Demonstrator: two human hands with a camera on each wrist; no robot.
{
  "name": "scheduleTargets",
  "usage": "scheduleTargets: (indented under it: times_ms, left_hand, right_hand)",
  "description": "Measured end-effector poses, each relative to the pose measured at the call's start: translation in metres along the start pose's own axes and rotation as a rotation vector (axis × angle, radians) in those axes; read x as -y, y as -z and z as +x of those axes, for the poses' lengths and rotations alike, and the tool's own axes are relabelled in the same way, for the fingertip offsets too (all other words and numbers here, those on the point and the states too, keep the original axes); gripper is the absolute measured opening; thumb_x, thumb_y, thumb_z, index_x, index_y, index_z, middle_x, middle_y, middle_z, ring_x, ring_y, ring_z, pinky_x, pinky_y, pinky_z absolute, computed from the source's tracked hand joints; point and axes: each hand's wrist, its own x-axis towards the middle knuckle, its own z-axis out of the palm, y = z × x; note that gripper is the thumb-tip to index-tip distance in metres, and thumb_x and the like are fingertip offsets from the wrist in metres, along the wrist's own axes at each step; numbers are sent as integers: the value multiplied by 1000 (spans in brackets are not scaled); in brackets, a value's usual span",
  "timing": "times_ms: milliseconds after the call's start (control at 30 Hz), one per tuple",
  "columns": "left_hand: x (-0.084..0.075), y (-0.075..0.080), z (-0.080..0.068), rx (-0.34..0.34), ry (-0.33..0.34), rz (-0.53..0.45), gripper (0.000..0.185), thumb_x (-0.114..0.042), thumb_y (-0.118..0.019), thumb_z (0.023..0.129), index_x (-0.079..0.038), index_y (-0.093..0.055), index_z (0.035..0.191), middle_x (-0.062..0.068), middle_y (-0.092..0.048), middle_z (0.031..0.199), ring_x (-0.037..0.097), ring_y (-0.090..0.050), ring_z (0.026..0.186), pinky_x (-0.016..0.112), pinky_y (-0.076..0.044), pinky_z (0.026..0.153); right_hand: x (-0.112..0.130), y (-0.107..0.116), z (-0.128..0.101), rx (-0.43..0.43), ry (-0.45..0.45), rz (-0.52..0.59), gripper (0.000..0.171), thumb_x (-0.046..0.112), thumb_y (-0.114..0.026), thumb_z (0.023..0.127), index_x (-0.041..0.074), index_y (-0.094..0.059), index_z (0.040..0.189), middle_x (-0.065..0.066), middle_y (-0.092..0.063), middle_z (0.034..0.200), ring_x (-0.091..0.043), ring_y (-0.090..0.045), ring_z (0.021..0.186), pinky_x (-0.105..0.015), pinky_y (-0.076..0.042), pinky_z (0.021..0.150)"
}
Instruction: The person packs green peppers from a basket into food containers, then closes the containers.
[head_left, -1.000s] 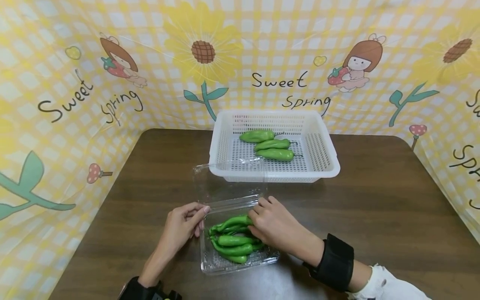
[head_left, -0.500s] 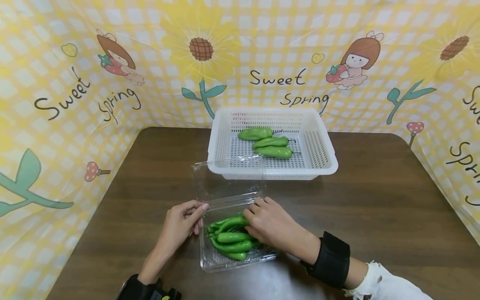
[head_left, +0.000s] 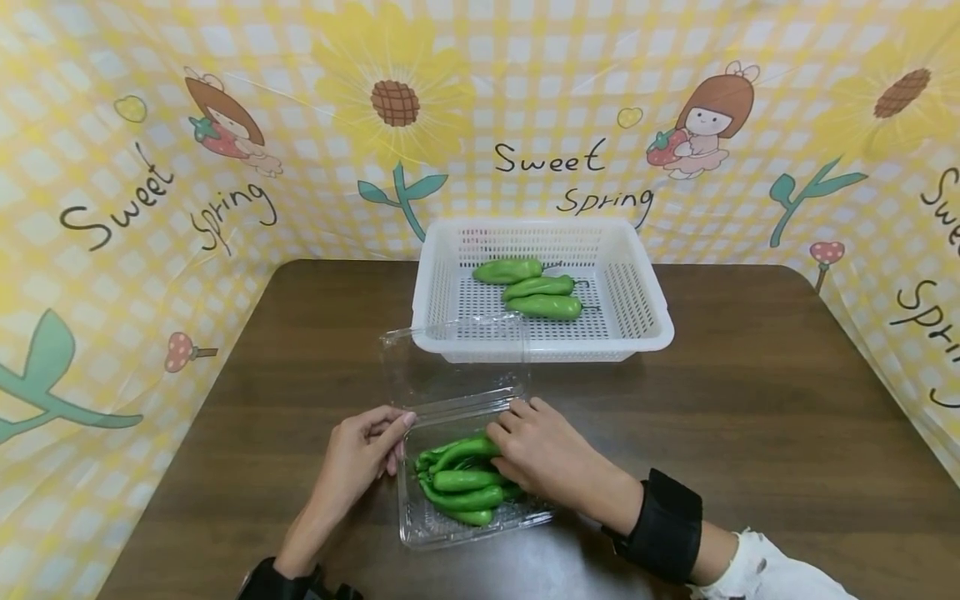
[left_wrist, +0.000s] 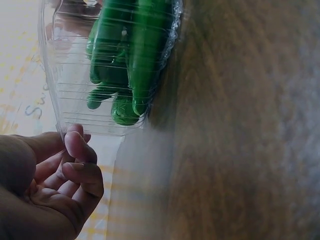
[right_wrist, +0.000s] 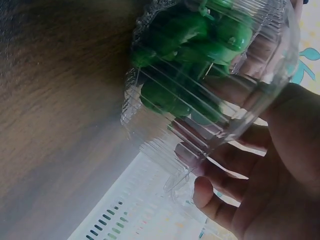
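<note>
I have the left hand (head_left: 365, 452) pinching the rim of the clear box (head_left: 422, 525), and here's the right hand (head_left: 550, 457) curled round a green pepper (head_left: 467, 452) inside! The box sits well in from the bench's (head_left: 757, 433) far edge, where the white basket (head_left: 592, 345) holds three peppers (head_left: 542, 287).

From my station I find a makeshift tabletop booth; whether home or studio surrounds it, I cannot determine. Yellow-checked cloth (head_left: 450, 50) screens the brown table (head_left: 757, 400) from nine through twelve to three o'clock, bearing a sunflower (head_left: 395, 103) at eleven and "Sweet Spring" lettering (head_left: 551, 158) at one. Black wrist straps (head_left: 663, 525), at five and seven, indicate recording.
</note>
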Motion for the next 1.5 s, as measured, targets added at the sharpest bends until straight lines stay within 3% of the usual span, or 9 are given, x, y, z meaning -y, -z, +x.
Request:
scheduleTargets:
  times_ms: [233, 767, 1000, 1200, 1333, 1500]
  left_hand:
    - [0, 0, -1, -3, 3, 2, 24, -34, -65, 96, -11, -74, 99, 8, -63, 61, 17, -56, 45, 27, -44, 38]
    - [-1, -1, -1, -2, 4, 0, 24, -34, -66, 96, -12, -74, 98, 7, -63, 60, 16, -55, 44, 27, -43, 37]
    - [-2, -1, -2, -5, 3, 2, 23, -34, -66, 96, -12, -74, 98, 6, -63, 60, 16, -55, 44, 27, -44, 38]
    - [-2, -1, 0, -10, 0, 7, 23, -33, -66, 96, -12, -74, 97, 6, -62, 59, 15, -55, 44, 27, -44, 38]
    - [-2, -1, -1, -10, 4, 8, 24, -34, -66, 95, -12, -74, 98, 6, -62, 59, 14, -55, 44, 27, -44, 38]
    - [-2, -1, -1, -11, 6, 4, 22, -33, -66, 95, -12, -74, 97, 6, -62, 59, 13, -55, 44, 27, -44, 37]
  right_hand:
    - [0, 1, -2, 12, -5, 9, 27, 39, -74, 86, 15, -67, 97, 3, -68, 91, -16, -56, 83, -28, -42, 68]
    - [-2, 9, -3, -49, 2, 43, 21, 37, -73, 89, 17, -67, 94, 5, -67, 88, -13, -54, 81, -26, -37, 67]
    - [-14, 32, 6, -170, 16, 126, 9, 23, -70, 90, 15, -69, 95, 4, -67, 88, -12, -57, 80, -22, -45, 64]
    - [-36, 59, 15, -245, -10, 153, 12, 17, -69, 90, 12, -70, 101, 2, -69, 91, -12, -63, 84, -26, -55, 76]
    - [-54, 72, 21, -344, -6, 170, 13, 12, -68, 90, 9, -70, 102, -1, -69, 93, -15, -65, 87, -30, -57, 82]
    - [-79, 89, 33, -432, -14, 219, 14, 4, -69, 89, 4, -68, 102, -7, -69, 97, -21, -64, 90, -33, -56, 80]
